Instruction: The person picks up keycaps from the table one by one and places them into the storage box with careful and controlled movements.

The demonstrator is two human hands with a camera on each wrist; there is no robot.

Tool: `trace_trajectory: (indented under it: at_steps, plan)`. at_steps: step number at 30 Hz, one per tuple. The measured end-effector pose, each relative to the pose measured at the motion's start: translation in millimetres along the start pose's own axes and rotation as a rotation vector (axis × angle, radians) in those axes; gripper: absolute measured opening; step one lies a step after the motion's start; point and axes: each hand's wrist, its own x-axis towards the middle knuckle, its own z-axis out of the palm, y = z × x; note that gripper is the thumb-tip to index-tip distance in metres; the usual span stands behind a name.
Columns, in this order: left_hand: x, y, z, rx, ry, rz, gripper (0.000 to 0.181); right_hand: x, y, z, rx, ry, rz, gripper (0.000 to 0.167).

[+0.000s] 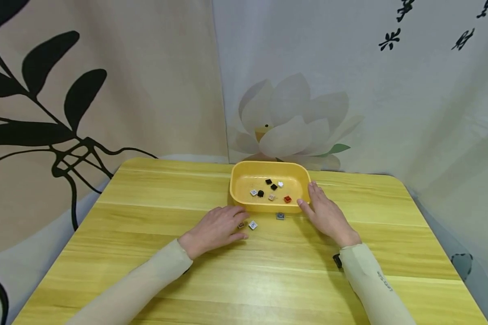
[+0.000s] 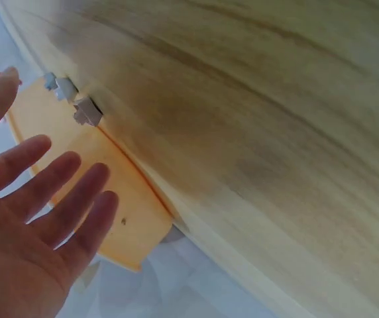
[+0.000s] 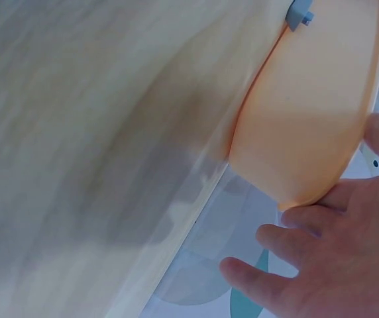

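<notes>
A yellow plastic tray (image 1: 264, 208) stands near the table's far edge, with several small black, white, beige and red pieces inside. My right hand (image 1: 327, 216) holds its right front corner, thumb over the rim and fingers along the end wall. Its outer fingers are spread in the right wrist view. My left hand (image 1: 217, 228) is low over the table before the tray's left front corner, fingers spread and gripping nothing. Beside its fingers are a brownish square piece (image 1: 241, 225) with a raised stud and a white square piece (image 1: 253, 225). A grey piece (image 1: 280, 216) lies against the tray's front.
The wooden table (image 1: 244, 280) stretches toward me and to both sides. A printed cloth backdrop (image 1: 166, 90) hangs right behind its far edge. A dark band (image 1: 337, 261) shows at the right wrist.
</notes>
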Motion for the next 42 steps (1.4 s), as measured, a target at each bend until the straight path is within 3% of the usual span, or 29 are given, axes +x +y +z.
trace_trajectory:
  at_steps: [8, 18, 35, 42]
  plan:
    - [-0.5, -4.5, 2.6, -0.012, -0.072, -0.012, 0.057, 0.2, -3.8, -1.3, 0.005, -0.003, 0.003, 0.084]
    - [1.4, -10.5, 3.9, -0.061, -0.115, -0.012, 0.055, 1.9, -7.0, -3.4, 0.0, -0.011, 0.0, 0.085]
    - [0.2, -0.8, 7.2, -0.084, -0.065, 0.072, 0.049, -1.4, -5.7, -6.9, -0.032, -0.041, 0.025, 0.086]
    - [0.9, -2.6, 8.5, -0.094, -0.09, 0.078, 0.048, -3.1, -4.5, -6.8, -0.031, -0.056, 0.032, 0.086]
